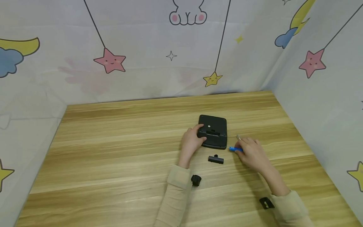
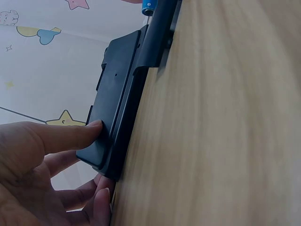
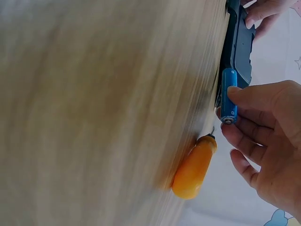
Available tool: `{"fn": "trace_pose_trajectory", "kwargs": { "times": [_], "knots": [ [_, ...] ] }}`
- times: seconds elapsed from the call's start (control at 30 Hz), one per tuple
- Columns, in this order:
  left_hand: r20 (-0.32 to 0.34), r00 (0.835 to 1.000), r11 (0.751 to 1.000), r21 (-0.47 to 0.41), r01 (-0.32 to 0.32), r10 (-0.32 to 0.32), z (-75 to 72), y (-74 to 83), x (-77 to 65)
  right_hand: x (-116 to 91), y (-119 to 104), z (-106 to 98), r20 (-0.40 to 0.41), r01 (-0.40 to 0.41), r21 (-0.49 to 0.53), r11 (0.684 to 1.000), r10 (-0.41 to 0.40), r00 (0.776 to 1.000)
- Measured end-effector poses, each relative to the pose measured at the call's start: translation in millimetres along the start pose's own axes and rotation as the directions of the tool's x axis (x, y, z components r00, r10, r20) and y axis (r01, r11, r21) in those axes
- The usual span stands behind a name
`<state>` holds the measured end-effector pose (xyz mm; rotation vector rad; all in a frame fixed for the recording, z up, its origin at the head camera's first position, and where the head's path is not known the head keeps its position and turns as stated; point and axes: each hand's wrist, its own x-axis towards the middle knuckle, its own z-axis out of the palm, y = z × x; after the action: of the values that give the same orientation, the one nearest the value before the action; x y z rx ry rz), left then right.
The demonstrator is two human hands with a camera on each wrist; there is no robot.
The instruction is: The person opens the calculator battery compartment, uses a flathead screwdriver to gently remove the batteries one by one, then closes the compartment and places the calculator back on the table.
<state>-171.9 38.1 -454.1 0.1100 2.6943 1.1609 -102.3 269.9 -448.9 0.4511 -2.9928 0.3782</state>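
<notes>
A flat black device [image 1: 216, 126], shaped like a desk calculator, lies with its back side up and a narrow slot showing in it. My left hand [image 1: 191, 142] holds it by the left edge, thumb on the top surface in the left wrist view. Between the thumb and fingers of my right hand [image 1: 252, 154] is a blue battery [image 3: 229, 96], pinched just right of the device. Closer to me lies a small black battery cover [image 1: 216, 160], apart from both hands. An orange-handled screwdriver [image 3: 195, 169] lies beside the right hand, mostly hidden by it in the head view.
The wood-grain table [image 1: 113, 151] meets a printed cloth wall [image 1: 141, 78] at the back, with more cloth at both sides. Black wrist-camera parts [image 1: 196, 180] sit near the left cuff, and another dark piece [image 1: 266, 203] near the right cuff.
</notes>
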Motion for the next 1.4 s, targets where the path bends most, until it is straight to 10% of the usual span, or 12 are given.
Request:
{"fn": "trace_pose_trajectory", "kwargs": {
  "times": [1.4],
  "knots": [
    [-0.004, 1.0, 1.0, 0.001, -0.005, 0.005, -0.4, -0.9, -0.6, -3.0, 4.2, 1.9, 0.06, -0.019, -0.014, 1.0, 0.02, 0.998]
  ]
}}
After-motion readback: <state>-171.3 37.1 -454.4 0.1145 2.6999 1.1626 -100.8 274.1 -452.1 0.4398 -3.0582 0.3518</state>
